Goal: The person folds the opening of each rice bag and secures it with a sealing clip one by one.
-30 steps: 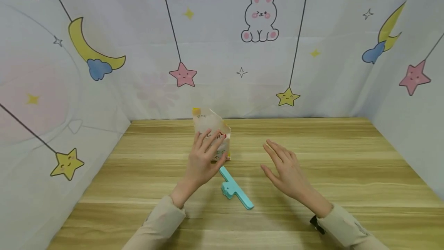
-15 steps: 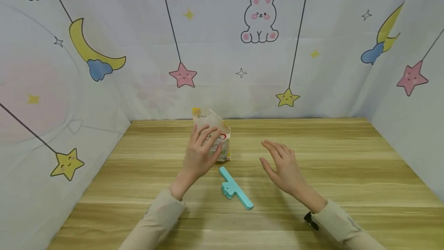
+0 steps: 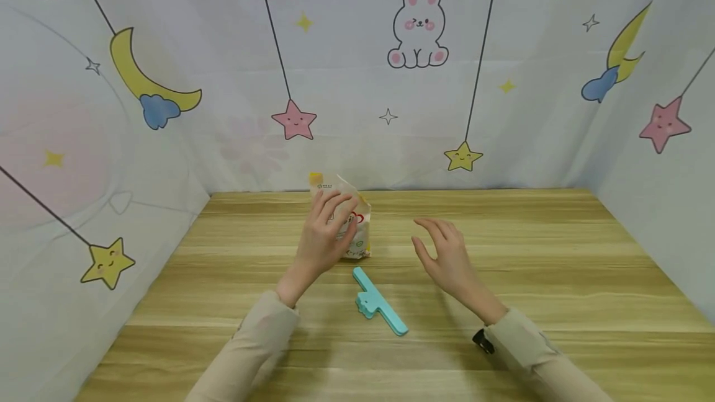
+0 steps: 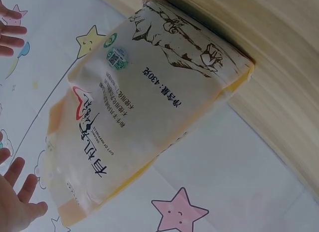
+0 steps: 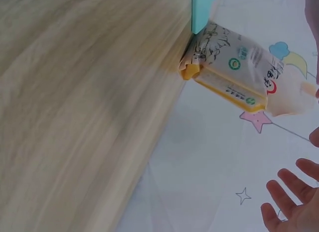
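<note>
Clearly a "430克" bag [image 4: 137, 102] ("GIFT OF HAPPINESS") near left hand [image 3: 321, 241] and right hand [image 3: 451, 262], fingers apart

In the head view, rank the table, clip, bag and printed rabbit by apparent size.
1. Table
2. Bag and printed rabbit: too alike to rank; the left hand partly hides the bag
3. Clip

Printed bag [image 4: 144, 102] on wooden table [image 4: 281, 87]

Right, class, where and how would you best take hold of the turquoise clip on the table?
I'd pinch the turquoise clip by its stubby tab, coming down from the person's left: it lies diagonally, and that tab juts from the left side of its long bar, offering a likely handle.
</note>
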Tool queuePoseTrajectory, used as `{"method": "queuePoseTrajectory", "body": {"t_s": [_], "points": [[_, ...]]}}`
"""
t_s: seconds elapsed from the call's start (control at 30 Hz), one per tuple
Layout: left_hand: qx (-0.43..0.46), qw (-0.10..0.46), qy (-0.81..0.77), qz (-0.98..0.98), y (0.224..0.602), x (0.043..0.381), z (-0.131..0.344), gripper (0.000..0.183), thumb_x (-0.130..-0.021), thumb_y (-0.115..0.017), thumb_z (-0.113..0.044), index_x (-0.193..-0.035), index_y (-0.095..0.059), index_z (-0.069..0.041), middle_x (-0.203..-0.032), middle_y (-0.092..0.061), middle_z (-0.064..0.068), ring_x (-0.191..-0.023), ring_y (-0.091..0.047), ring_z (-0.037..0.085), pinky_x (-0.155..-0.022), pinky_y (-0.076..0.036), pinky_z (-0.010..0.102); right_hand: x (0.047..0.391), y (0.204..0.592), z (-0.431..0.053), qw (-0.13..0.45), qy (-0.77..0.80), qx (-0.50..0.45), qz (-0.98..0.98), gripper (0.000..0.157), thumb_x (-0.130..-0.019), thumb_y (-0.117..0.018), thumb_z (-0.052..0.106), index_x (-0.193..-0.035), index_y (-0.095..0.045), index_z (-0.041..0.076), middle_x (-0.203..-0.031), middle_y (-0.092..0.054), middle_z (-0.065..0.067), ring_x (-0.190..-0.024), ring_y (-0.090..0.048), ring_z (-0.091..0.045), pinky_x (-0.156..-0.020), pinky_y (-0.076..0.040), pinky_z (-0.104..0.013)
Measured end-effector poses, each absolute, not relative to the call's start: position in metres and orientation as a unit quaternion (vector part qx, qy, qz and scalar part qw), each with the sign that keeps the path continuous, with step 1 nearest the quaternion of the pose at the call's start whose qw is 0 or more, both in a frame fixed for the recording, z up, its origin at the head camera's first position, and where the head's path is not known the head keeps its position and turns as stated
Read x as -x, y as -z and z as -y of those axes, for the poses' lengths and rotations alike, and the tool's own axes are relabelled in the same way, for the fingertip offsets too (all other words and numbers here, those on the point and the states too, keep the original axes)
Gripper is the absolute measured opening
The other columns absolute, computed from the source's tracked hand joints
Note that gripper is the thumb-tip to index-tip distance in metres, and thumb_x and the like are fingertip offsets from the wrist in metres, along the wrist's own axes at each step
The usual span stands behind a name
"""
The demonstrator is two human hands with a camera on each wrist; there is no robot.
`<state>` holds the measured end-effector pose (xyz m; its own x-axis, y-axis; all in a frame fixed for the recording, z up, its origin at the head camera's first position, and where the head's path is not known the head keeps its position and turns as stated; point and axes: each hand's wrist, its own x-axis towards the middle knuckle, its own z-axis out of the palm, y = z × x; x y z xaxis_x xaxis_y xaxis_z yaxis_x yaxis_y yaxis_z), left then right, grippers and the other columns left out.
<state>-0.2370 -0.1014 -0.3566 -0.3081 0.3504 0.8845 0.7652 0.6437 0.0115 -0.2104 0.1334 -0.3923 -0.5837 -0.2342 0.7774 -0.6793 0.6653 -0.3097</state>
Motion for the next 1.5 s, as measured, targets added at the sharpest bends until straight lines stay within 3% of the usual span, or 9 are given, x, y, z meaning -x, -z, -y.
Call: {"method": "queuePoseTrajectory", "body": {"t_s": [0.33, 0.63, 0.87, 1.0, 1.27, 1.5], "points": [[0.383, 0.472, 0.221, 0.763, 0.353, 0.244, 0.104, 0.040, -0.072, -0.064, -0.001, -0.111, -0.058, -0.001, -0.108, -0.060, 0.014, -0.106, -0.051, 0.030, -0.097, -0.034, 0.052, 0.221, 0.397, -0.128, 0.380, -0.338, -0.286, 0.812, 0.028, -0.077, -0.063, 0.002, -0.105, -0.060, -0.001, -0.097, -0.063, -0.015, -0.091, -0.058, -0.030, -0.078, -0.042, -0.045], [0.392, 0.491, 0.231, 0.743, 0.346, 0.252, 0.105, 0.031, -0.079, -0.059, -0.007, -0.110, -0.059, -0.001, -0.103, -0.062, 0.013, -0.103, -0.052, 0.030, -0.097, -0.031, 0.055, 0.231, 0.393, -0.118, 0.366, -0.384, -0.285, 0.799, 0.021, -0.080, -0.060, 0.000, -0.101, -0.062, -0.001, -0.094, -0.065, -0.013, -0.089, -0.058, -0.027, -0.079, -0.043, -0.043], [0.392, 0.497, 0.204, 0.747, 0.339, 0.254, 0.110, 0.030, -0.078, -0.062, -0.007, -0.107, -0.061, -0.001, -0.101, -0.062, 0.011, -0.105, -0.051, 0.029, -0.103, -0.028, 0.047, 0.235, 0.392, -0.112, 0.346, -0.396, -0.273, 0.805, 0.017, -0.082, -0.059, 0.002, -0.099, -0.063, 0.000, -0.093, -0.064, -0.011, -0.090, -0.057, -0.025, -0.078, -0.046, -0.041], [0.392, 0.500, 0.191, 0.748, 0.334, 0.257, 0.114, 0.029, -0.075, -0.064, -0.004, -0.104, -0.062, -0.002, -0.100, -0.062, 0.011, -0.104, -0.053, 0.031, -0.102, -0.029, 0.049, 0.238, 0.389, -0.109, 0.340, -0.401, -0.269, 0.807, 0.016, -0.083, -0.058, 0.003, -0.098, -0.063, 0.000, -0.093, -0.064, -0.012, -0.090, -0.057, -0.026, -0.079, -0.045, -0.041], [0.382, 0.489, 0.166, 0.766, 0.326, 0.264, 0.115, 0.026, -0.077, -0.063, -0.006, -0.102, -0.063, -0.001, -0.102, -0.062, 0.012, -0.107, -0.052, 0.032, -0.102, -0.027, 0.052, 0.242, 0.385, -0.102, 0.333, -0.408, -0.269, 0.807, 0.018, -0.084, -0.057, 0.004, -0.101, -0.062, 0.000, -0.095, -0.064, -0.012, -0.089, -0.057, -0.025, -0.079, -0.045, -0.040], [0.366, 0.477, 0.153, 0.784, 0.322, 0.269, 0.115, 0.024, -0.077, -0.065, -0.008, -0.101, -0.063, -0.003, -0.103, -0.061, 0.012, -0.109, -0.050, 0.032, -0.103, -0.024, 0.054, 0.245, 0.381, -0.097, 0.287, -0.423, -0.246, 0.824, 0.023, -0.088, -0.054, 0.009, -0.109, -0.059, 0.002, -0.098, -0.064, -0.011, -0.090, -0.058, -0.023, -0.075, -0.045, -0.040]]}}
